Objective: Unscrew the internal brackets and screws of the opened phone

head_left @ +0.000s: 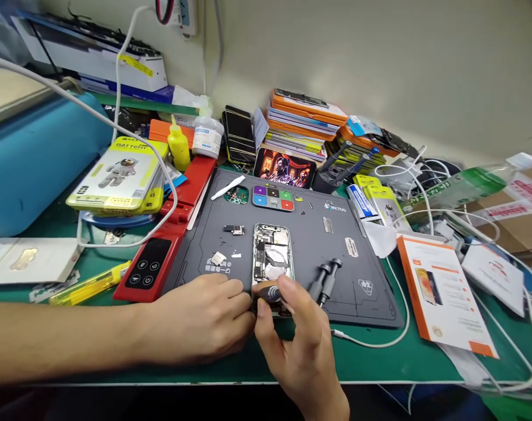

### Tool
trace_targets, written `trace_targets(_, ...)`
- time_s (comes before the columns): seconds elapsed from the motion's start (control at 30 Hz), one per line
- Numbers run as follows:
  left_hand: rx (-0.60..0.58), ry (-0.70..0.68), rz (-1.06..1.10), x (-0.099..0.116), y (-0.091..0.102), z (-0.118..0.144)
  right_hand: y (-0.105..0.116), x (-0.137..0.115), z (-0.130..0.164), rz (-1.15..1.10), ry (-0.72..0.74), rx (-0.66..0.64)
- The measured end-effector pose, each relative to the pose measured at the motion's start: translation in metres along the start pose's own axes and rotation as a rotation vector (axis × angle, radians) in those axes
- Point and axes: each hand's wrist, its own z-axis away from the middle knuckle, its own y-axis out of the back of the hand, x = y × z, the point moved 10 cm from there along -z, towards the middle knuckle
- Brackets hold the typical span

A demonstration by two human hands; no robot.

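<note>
An opened phone body (261, 257) lies on the dark grey work mat (305, 292), its inner parts exposed. My left hand (213, 316) is closed in a loose fist at the lower left edge of the phone; what its fingers hold, if anything, is hidden. Between thumb and fingers, my right hand (305, 345) grips a dark screwdriver (271, 293), its ringed end cap showing over the phone's lower part. The screwdriver's tip is hidden. Two more grey screwdrivers (326, 282) rest on the mat beside my right hand. Left of the phone lie a small camera module (234, 230) and a metal plate (219, 257).
A coloured magnetic parts tray (273, 199) and a white pry tool (227, 187) lie at the mat's back. Behind stands a phone with a lit screen (285, 168). A red device (145, 272) lines the left; an orange-white box (445, 292) and white cables are right.
</note>
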Motion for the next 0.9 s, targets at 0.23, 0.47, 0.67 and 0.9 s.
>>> trace_targets(0.23, 0.008, -0.005, -0.027, -0.001, 0.007, -0.004, -0.002, 0.014, 0.012, -0.019, -0.071, 0.022)
trace_targets(0.47, 0.02, 0.0, -0.025, -0.003, 0.005, -0.003, 0.0, 0.017, 0.009, -0.087, -0.132, 0.047)
trace_targets(0.67, 0.004, 0.01, -0.011, -0.004, 0.005, -0.003, 0.002, 0.019, 0.004, -0.141, -0.135, 0.053)
trace_targets(0.9, 0.001, 0.005, -0.02, -0.004, 0.007, -0.002, 0.008, 0.019, 0.009, -0.171, -0.105, 0.075)
